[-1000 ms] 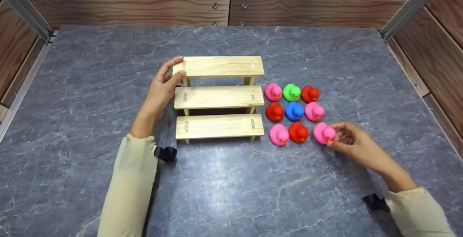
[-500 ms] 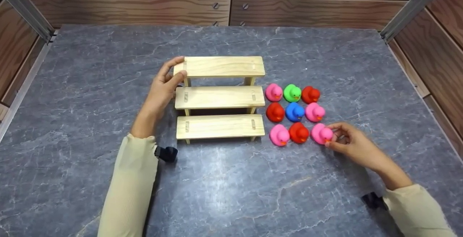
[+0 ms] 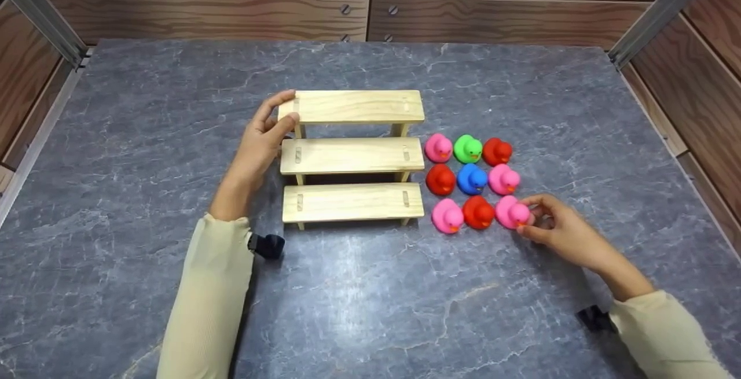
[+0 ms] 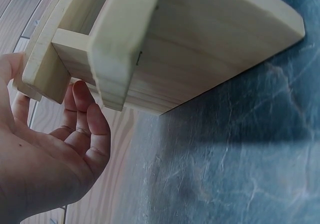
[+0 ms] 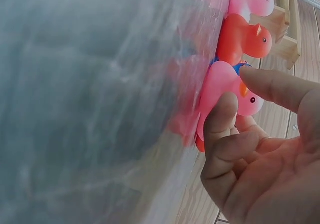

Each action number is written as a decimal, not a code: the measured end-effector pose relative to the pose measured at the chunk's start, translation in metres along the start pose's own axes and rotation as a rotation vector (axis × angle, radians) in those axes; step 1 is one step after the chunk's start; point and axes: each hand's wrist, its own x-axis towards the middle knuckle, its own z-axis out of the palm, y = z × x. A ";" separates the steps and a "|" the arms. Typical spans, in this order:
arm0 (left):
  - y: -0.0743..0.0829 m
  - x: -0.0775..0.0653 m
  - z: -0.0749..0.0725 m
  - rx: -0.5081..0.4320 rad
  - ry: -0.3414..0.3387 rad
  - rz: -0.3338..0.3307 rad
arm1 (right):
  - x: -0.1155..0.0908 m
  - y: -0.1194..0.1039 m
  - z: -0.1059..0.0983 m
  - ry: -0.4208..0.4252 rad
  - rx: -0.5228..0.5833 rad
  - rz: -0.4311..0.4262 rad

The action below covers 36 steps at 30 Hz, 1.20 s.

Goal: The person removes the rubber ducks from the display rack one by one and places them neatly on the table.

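Note:
A three-tier wooden step stand (image 3: 353, 155) stands mid-table in the head view. My left hand (image 3: 256, 150) grips the left end of its top board, thumb on the upper face and a fingertip at the back edge. In the left wrist view the other fingers curl below the board (image 4: 47, 66). To the right of the stand, my right hand (image 3: 566, 233) pinches a pink rubber duck (image 3: 510, 212) between thumb and fingers. This duck is at the right end of the front row, close beside a red duck (image 3: 478, 212); the right wrist view shows its base at the tabletop.
Several other ducks form a tight grid by the stand, among them a green duck (image 3: 466, 148), a blue duck (image 3: 471, 179) and a front-left pink duck (image 3: 447, 216). Wood-patterned panels (image 3: 220, 14) border the grey marbled table (image 3: 359, 304).
My right hand has slid the pink duck slightly left, narrowing the gap to the red duck. The left hand keeps its grip on the stand, which stays in place.

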 end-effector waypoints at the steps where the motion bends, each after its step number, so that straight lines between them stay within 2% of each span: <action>1: 0.000 0.000 0.000 -0.003 0.001 0.000 | 0.000 0.000 0.000 -0.001 0.002 0.002; 11: -0.002 0.000 0.000 0.018 0.003 0.028 | -0.003 0.000 -0.001 0.035 0.032 -0.041; 22: 0.002 -0.003 -0.001 0.113 0.024 0.080 | -0.010 -0.011 -0.014 0.083 0.032 -0.072; 31: 0.014 -0.006 -0.002 0.275 0.049 0.096 | -0.006 -0.017 -0.019 0.146 0.026 -0.099; 36: 0.020 -0.008 0.000 0.423 0.086 0.122 | -0.002 -0.022 -0.021 0.205 0.045 -0.120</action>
